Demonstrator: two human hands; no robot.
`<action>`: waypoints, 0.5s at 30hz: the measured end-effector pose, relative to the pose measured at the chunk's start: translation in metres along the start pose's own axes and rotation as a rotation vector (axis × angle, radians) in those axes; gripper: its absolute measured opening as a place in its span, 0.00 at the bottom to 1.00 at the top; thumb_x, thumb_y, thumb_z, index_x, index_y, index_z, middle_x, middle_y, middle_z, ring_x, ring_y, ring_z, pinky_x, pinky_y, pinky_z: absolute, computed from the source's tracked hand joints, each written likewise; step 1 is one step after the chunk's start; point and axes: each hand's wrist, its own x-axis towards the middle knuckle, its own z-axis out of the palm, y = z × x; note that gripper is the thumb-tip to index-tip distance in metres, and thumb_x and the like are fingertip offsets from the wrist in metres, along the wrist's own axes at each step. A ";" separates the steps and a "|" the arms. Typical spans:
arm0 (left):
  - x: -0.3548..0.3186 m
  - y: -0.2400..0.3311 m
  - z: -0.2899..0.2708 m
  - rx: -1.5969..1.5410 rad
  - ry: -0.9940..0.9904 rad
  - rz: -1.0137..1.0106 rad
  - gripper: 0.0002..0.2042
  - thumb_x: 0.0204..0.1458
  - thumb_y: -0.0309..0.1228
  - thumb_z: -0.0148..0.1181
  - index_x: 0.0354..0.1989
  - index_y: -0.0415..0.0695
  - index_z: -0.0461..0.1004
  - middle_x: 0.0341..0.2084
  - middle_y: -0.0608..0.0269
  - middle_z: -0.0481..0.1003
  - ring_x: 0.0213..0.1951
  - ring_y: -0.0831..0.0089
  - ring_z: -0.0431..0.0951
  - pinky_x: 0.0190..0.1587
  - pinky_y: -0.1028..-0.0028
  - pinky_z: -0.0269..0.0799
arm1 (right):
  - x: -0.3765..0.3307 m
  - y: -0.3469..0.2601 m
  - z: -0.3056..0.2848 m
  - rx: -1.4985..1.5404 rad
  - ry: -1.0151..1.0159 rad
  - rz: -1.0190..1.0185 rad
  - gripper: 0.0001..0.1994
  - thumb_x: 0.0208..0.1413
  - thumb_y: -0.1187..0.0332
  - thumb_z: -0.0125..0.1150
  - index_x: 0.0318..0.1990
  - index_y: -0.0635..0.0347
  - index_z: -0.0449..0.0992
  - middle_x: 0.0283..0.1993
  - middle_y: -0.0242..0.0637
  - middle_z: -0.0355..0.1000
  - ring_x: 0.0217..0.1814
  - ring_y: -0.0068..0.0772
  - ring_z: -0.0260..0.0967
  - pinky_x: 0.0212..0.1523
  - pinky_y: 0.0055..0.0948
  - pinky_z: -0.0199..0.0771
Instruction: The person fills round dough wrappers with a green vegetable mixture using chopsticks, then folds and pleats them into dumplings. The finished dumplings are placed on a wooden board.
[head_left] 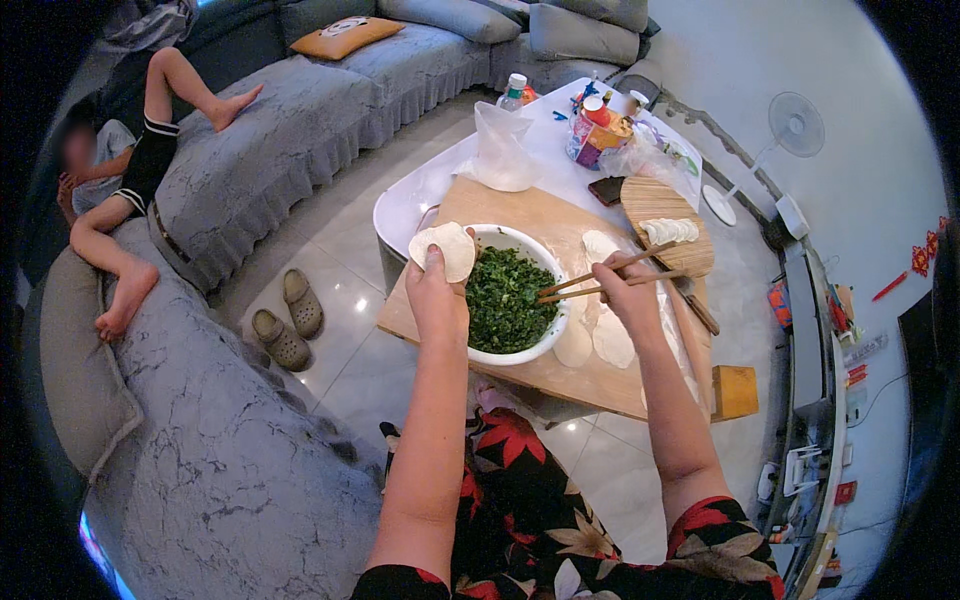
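Left fingers [433, 257] hold dough wrapper [457, 244], bowl's [508, 358] ten o'clock: likely soft, tearable; best cradled underneath. Right fingers [606, 275] grip chopsticks [572, 294].

left hand [436, 293] holds a dough wrapper [448, 251]; right hand [628, 292] holds chopsticks [573, 293] at chopped greens [507, 302] in a white bowl [550, 338].

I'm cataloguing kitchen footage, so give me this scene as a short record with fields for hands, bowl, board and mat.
Left hand: holds a round dough wrapper
Right hand: holds wooden chopsticks, tips over the greens
White bowl: contains the greens, finely chopped
Wooden board: under the bowl; flat dough rounds lie right of it
Bamboo mat: carries a row of white dough pieces
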 end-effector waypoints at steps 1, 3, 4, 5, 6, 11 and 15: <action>0.000 0.001 0.000 0.009 -0.004 0.001 0.16 0.61 0.24 0.39 0.54 0.29 0.58 0.48 0.44 0.69 0.46 0.55 0.75 0.49 0.64 0.76 | -0.003 -0.005 -0.005 0.019 -0.014 0.029 0.10 0.50 0.68 0.59 0.23 0.64 0.71 0.16 0.31 0.65 0.17 0.19 0.62 0.19 0.21 0.60; 0.001 0.002 -0.003 0.025 -0.014 0.008 0.16 0.61 0.25 0.39 0.54 0.29 0.58 0.48 0.43 0.69 0.47 0.54 0.75 0.50 0.63 0.75 | -0.013 -0.023 -0.012 -0.018 0.035 0.000 0.10 0.51 0.68 0.59 0.23 0.65 0.71 0.17 0.32 0.66 0.17 0.20 0.63 0.19 0.21 0.61; 0.002 0.002 -0.004 0.032 -0.027 0.008 0.16 0.61 0.25 0.39 0.54 0.28 0.58 0.48 0.43 0.69 0.47 0.54 0.75 0.50 0.63 0.75 | -0.017 -0.031 -0.017 -0.031 0.059 -0.023 0.10 0.51 0.68 0.59 0.23 0.65 0.71 0.17 0.32 0.66 0.17 0.19 0.63 0.18 0.21 0.61; 0.002 0.001 -0.004 0.039 -0.041 0.008 0.16 0.61 0.25 0.39 0.54 0.28 0.58 0.48 0.43 0.69 0.48 0.54 0.75 0.50 0.62 0.75 | -0.021 -0.036 -0.020 -0.044 0.083 -0.045 0.10 0.51 0.68 0.59 0.23 0.65 0.71 0.17 0.32 0.66 0.18 0.19 0.63 0.18 0.21 0.61; 0.003 0.001 -0.006 0.029 -0.040 0.015 0.16 0.61 0.24 0.39 0.54 0.29 0.58 0.49 0.45 0.69 0.47 0.55 0.75 0.49 0.64 0.76 | -0.025 -0.038 -0.018 -0.004 0.120 -0.033 0.10 0.52 0.70 0.59 0.23 0.66 0.71 0.17 0.33 0.66 0.18 0.18 0.63 0.18 0.21 0.61; 0.004 0.007 0.003 0.013 0.030 0.039 0.16 0.61 0.24 0.37 0.56 0.31 0.59 0.50 0.49 0.69 0.48 0.58 0.75 0.47 0.67 0.76 | -0.028 -0.020 -0.009 -0.002 0.158 -0.148 0.08 0.53 0.73 0.58 0.24 0.66 0.71 0.16 0.31 0.65 0.18 0.17 0.62 0.18 0.20 0.59; 0.007 0.007 0.000 0.015 0.018 0.058 0.17 0.61 0.24 0.36 0.57 0.32 0.58 0.50 0.49 0.69 0.49 0.59 0.74 0.46 0.68 0.76 | -0.027 -0.004 -0.001 0.018 0.166 -0.189 0.09 0.54 0.72 0.58 0.23 0.66 0.71 0.17 0.31 0.65 0.17 0.18 0.61 0.17 0.21 0.57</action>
